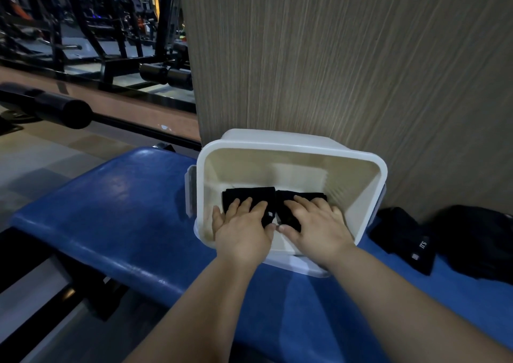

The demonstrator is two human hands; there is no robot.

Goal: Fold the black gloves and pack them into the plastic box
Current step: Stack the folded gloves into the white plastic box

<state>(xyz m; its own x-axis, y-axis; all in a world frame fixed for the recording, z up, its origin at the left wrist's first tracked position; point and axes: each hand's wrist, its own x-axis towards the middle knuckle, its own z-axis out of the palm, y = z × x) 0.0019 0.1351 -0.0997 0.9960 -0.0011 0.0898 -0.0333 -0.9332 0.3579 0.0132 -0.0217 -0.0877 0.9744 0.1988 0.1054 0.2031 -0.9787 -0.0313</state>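
Note:
A white plastic box stands open on a blue padded bench, against a wood-grain wall. Two folded black gloves lie side by side on its floor: the left glove and the right glove. My left hand presses flat on the left glove with straight fingers. My right hand lies flat on the right glove the same way. My hands cover the near halves of both gloves.
More black fabric items and a dark heap lie on the bench to the right of the box. The bench edge drops off at the left. Gym machines and a padded bar stand beyond, at the far left.

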